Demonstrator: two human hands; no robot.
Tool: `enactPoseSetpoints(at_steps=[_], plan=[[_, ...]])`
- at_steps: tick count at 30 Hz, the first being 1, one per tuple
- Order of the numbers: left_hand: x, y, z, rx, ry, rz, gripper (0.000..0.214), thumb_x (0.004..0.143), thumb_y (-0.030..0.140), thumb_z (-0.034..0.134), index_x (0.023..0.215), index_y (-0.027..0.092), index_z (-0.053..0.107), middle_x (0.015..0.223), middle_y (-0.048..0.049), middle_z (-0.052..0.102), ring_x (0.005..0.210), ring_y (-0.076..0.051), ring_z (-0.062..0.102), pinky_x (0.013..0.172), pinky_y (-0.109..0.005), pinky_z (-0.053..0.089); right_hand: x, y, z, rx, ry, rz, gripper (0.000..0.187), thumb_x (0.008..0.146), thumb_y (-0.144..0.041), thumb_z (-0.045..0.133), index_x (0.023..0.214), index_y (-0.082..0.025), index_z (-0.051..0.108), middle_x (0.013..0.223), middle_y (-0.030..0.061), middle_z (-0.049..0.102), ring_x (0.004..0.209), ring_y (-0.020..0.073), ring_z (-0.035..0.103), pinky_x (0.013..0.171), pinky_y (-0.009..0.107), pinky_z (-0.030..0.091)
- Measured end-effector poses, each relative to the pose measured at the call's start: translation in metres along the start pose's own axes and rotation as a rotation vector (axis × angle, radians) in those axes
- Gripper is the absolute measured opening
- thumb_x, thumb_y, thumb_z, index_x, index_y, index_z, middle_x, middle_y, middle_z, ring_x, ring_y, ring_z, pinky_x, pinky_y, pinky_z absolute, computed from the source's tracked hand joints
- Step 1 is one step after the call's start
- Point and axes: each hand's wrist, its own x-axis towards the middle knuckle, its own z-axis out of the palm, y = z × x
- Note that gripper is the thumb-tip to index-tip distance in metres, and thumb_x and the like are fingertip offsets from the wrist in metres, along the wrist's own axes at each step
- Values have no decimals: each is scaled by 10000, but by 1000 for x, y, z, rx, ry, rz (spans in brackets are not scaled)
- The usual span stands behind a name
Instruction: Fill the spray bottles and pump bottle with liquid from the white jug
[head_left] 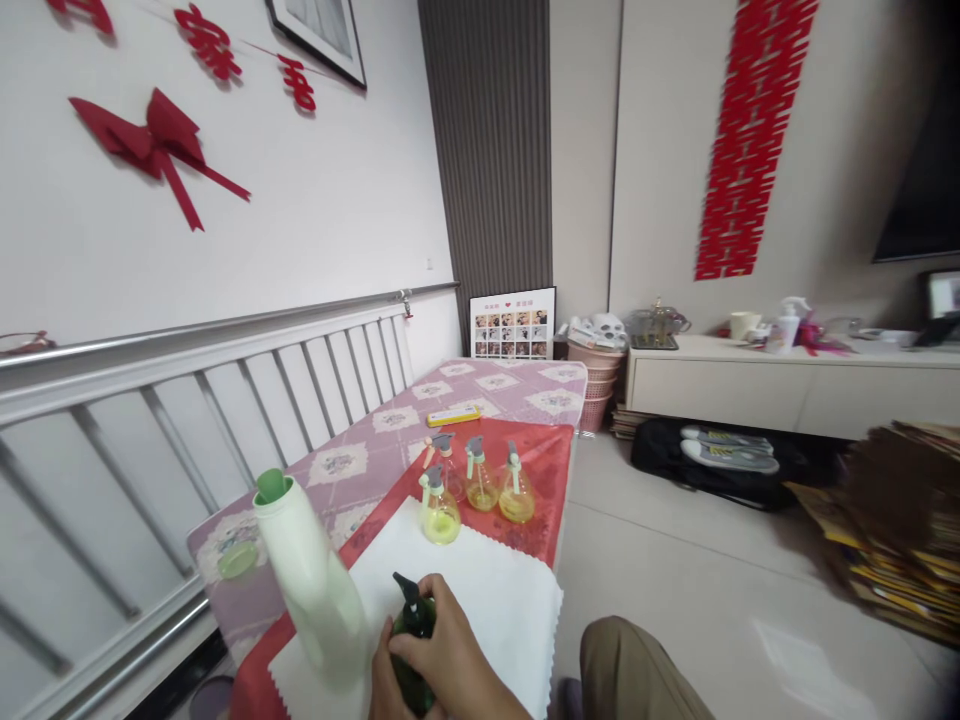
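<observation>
A dark green pump bottle with a black pump head stands at the near part of the white cloth. My right hand wraps round its upper right side, the thumb across the front. On the other side my left hand grips the bottle low down, its fingers partly hidden. Left of my hands is a tall pale green bottle with a darker green piece in its mouth. Beyond the cloth's far edge are several clear spray bottles, some with yellow liquid.
A pale green round lid lies on the purple patterned tablecloth, left. A red cloth lies under the white one. A yellow box lies farther back. White railing borders the left; stacked cardboard stands right.
</observation>
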Motion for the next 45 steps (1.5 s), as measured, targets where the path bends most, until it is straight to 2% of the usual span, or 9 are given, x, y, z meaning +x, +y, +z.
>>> enactPoseSetpoints(at_steps=[3, 5, 9, 14, 22, 27, 31, 38, 45], plan=[[1, -3, 4, -19, 19, 37, 759, 691, 351, 560, 1367, 103, 319, 1322, -229, 547, 1244, -351, 562, 982, -449, 509, -1, -3, -11, 8, -117, -101, 511, 656, -130, 625, 1156, -225, 573, 1166, 44, 628, 1127, 233, 558, 1006, 352, 392], [1, -5, 6, -25, 26, 64, 764, 701, 377, 552, 1365, 86, 312, 1334, -246, 527, 1263, -351, 543, 1001, -457, 495, 0, -3, -16, 5, -165, -149, 411, 702, -128, 567, 1100, -221, 613, 1145, 46, 633, 1123, 225, 563, 1012, 351, 389], [1, -5, 6, -28, 13, 62, 769, 710, 353, 556, 1384, 100, 285, 1373, -241, 501, 1264, -326, 547, 1009, -434, 491, 3, -1, -13, -14, -110, -87, 191, 685, -153, 576, 863, -218, 557, 892, 18, 606, 939, 234, 591, 880, 358, 448], [1, 2, 4, 7, 38, 63, 757, 717, 328, 545, 1384, 89, 281, 1381, -243, 495, 1299, -323, 515, 1022, -429, 480, 4, 3, -2, -50, -33, -15, 252, 647, -182, 615, 829, -238, 450, 790, -13, 543, 849, 237, 567, 795, 362, 446], [1, 6, 4, -39, 47, 50, 727, 713, 320, 550, 1366, 104, 312, 1348, -233, 529, 1251, -315, 557, 1012, -433, 482, 2, -8, -16, -47, -172, -126, 370, 687, -176, 570, 1056, -202, 579, 1065, 49, 626, 1033, 226, 579, 953, 347, 420], [1, 6, 5, -37, 39, 60, 741, 714, 341, 536, 1372, 85, 308, 1358, -245, 516, 1260, -328, 549, 1012, -451, 486, 5, -8, -13, -84, -123, -100, 161, 674, -180, 567, 831, -208, 547, 872, 27, 596, 883, 230, 586, 843, 355, 453], [0, 7, 5, 6, 61, 31, 773, 686, 307, 553, 1391, 102, 312, 1365, -205, 540, 1268, -314, 552, 1003, -398, 503, 5, -4, -3, -127, -21, -38, 231, 650, -199, 609, 805, -234, 441, 800, 0, 545, 811, 232, 552, 773, 372, 446], [-1, 8, 5, -2, 53, 41, 802, 677, 248, 585, 1412, 134, 286, 1363, -187, 545, 1288, -304, 536, 991, -400, 520, 4, -5, -14, -110, -134, -123, 318, 701, -181, 594, 1018, -212, 585, 1029, 36, 651, 1016, 231, 600, 927, 357, 444], [-2, 11, 0, -20, 55, -9, 800, 686, 262, 604, 1421, 134, 313, 1314, -178, 605, 1214, -306, 602, 948, -373, 545, 2, -8, -9, -127, -78, -138, 141, 691, -163, 591, 829, -189, 608, 909, 54, 642, 908, 244, 616, 847, 361, 474]])
